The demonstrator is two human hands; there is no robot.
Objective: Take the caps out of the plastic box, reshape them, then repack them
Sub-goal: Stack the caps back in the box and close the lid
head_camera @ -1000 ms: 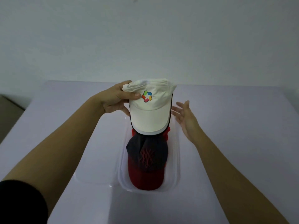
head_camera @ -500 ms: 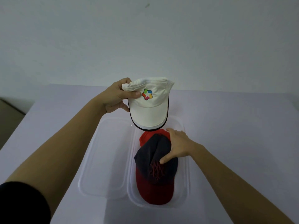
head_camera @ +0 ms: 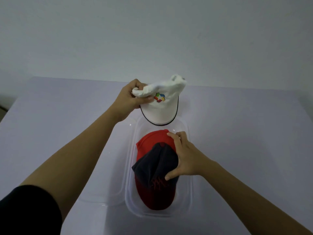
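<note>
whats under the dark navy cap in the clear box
A red cap lies beneath the dark navy cap inside the clear plastic box; anything below it is covered.

dim, flat, cool-tinted light, soft faint shadows, small glints on the clear plastic box [head_camera: 189, 182] rim, wide-angle bowing at frame edges, darker corners, focus mostly sharp

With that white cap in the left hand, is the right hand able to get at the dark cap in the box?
Yes, it seems so. The right hand already rests on the dark cap, which lies on top of the red cap in the open box. The left hand holds the white cap up beyond it.
</note>
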